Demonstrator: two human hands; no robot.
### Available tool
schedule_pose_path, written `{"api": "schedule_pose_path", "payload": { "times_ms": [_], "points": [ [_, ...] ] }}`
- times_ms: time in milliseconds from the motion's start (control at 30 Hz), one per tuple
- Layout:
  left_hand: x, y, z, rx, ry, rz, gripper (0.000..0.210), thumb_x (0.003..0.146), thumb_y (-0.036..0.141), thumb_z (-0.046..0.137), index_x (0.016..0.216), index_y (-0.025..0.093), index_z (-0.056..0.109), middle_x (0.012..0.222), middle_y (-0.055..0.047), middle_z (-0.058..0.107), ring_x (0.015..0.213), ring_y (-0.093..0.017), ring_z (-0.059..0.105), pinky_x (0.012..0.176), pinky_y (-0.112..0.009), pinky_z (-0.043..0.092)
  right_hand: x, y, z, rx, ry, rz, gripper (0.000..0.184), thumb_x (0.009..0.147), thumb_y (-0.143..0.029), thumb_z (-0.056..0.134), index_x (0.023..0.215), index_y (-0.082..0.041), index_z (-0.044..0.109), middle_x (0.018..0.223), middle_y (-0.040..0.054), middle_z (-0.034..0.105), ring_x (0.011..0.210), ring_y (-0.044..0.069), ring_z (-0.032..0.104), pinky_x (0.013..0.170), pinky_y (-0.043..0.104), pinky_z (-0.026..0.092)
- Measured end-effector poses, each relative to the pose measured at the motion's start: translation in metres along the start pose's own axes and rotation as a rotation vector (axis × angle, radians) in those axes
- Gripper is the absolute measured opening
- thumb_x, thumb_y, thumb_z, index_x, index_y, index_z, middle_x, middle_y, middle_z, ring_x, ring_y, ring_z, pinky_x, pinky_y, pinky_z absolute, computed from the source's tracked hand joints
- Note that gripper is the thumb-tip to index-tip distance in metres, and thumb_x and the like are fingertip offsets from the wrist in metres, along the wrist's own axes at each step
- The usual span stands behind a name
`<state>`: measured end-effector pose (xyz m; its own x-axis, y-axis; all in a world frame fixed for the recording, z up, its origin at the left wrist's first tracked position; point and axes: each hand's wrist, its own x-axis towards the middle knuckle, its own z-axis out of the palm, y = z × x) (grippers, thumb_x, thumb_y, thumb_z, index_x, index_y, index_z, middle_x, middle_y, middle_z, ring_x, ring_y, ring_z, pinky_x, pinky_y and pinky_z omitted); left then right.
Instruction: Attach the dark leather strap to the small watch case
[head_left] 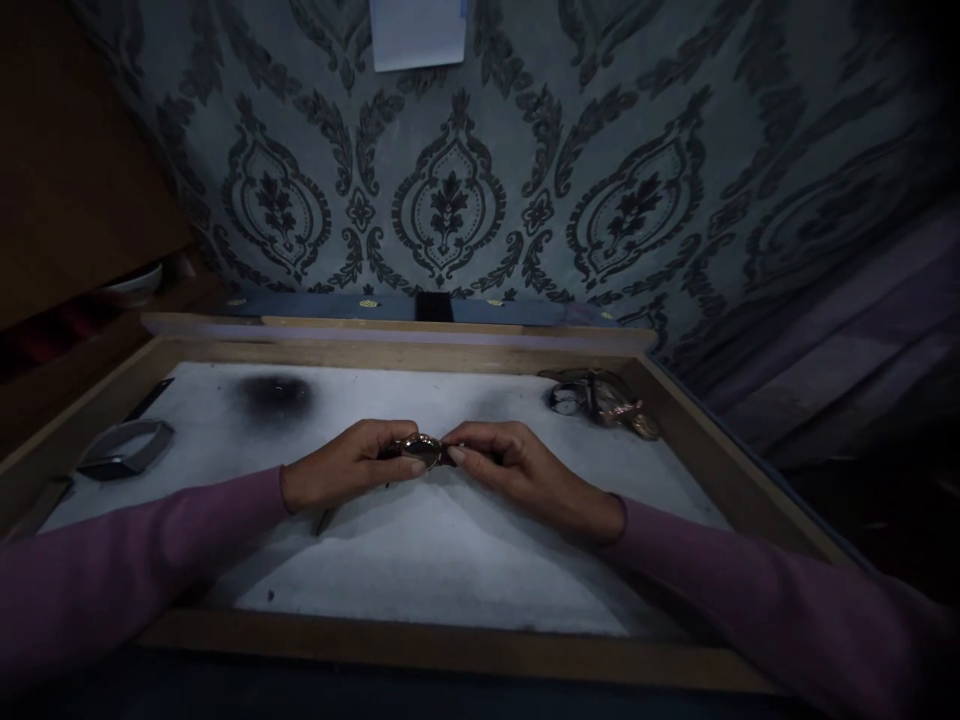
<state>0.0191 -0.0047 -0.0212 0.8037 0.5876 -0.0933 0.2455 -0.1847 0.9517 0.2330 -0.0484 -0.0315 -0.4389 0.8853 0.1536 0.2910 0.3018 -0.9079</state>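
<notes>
A wristwatch (422,449) with a shiny, sparkling case is held up between both hands, above the white floor of a shallow wooden tray (420,352). On its left side my left hand (358,462) pinches the case and strap, thumb in front. My right hand (517,468) has its thumb and fingertips closed on the dark strap at the right of the case. Most of the strap is covered by my fingers. Below my left hand, a thin dark piece (324,521) shows, partly hidden; I cannot tell what it is.
A pile of watches (600,400) lies in the tray's far right corner. Toward the left wall sits a grey, angular, band-like object (126,448). Black smudges (274,398) mark the white surface. Behind stands a patterned wall (450,200) with a paper (418,35) on it.
</notes>
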Motion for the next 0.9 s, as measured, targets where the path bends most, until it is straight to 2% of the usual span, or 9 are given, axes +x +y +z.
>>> {"api": "schedule_pose_path", "payload": {
  "times_ms": [200, 367, 533, 700, 900],
  "points": [
    [-0.001, 0.001, 0.004, -0.045, 0.037, -0.014, 0.024, 0.088, 0.035, 0.051, 0.074, 0.017, 0.045, 0.058, 0.007, 0.037, 0.050, -0.007, 0.031, 0.045, -0.019, 0.024, -0.001, -0.002, 0.000, -0.058, 0.022, 0.008, 0.024, 0.091, -0.033, 0.050, 0.087, -0.014, 0.064, 0.074, 0.0028, 0.059, 0.067, 0.014, 0.050, 0.059, 0.025, 0.038],
    [-0.002, 0.000, 0.008, -0.075, 0.047, -0.079, 0.029, 0.090, 0.043, 0.049, 0.079, 0.016, 0.048, 0.063, 0.002, 0.055, 0.046, -0.006, 0.042, 0.037, -0.016, 0.030, -0.002, -0.004, 0.000, -0.100, 0.030, 0.023, 0.024, 0.091, -0.034, 0.048, 0.084, -0.014, 0.061, 0.070, 0.0016, 0.056, 0.063, 0.012, 0.048, 0.057, 0.024, 0.037],
    [-0.002, -0.001, 0.010, -0.141, 0.061, -0.072, 0.034, 0.087, 0.049, 0.052, 0.085, 0.015, 0.051, 0.073, -0.005, 0.063, 0.058, -0.011, 0.056, 0.039, -0.016, 0.037, -0.001, -0.004, 0.000, -0.099, 0.024, -0.032, 0.022, 0.091, -0.031, 0.049, 0.081, -0.014, 0.059, 0.069, 0.0010, 0.057, 0.063, 0.012, 0.048, 0.056, 0.023, 0.037],
    [-0.002, 0.000, 0.011, -0.163, 0.039, -0.105, 0.032, 0.088, 0.049, 0.052, 0.086, 0.017, 0.047, 0.069, -0.003, 0.063, 0.055, -0.011, 0.058, 0.040, -0.016, 0.037, -0.002, -0.004, 0.000, -0.098, -0.003, -0.047, 0.021, 0.091, -0.029, 0.049, 0.084, -0.013, 0.061, 0.072, 0.0020, 0.060, 0.065, 0.012, 0.050, 0.057, 0.023, 0.040],
    [-0.003, 0.001, 0.012, -0.157, 0.013, -0.060, 0.030, 0.089, 0.046, 0.053, 0.092, 0.017, 0.047, 0.071, -0.003, 0.063, 0.058, -0.011, 0.057, 0.043, -0.017, 0.038, -0.003, -0.003, 0.002, -0.085, -0.029, -0.023, 0.023, 0.091, -0.030, 0.050, 0.086, -0.013, 0.063, 0.074, 0.0032, 0.061, 0.069, 0.013, 0.053, 0.061, 0.024, 0.042]
  ]
}}
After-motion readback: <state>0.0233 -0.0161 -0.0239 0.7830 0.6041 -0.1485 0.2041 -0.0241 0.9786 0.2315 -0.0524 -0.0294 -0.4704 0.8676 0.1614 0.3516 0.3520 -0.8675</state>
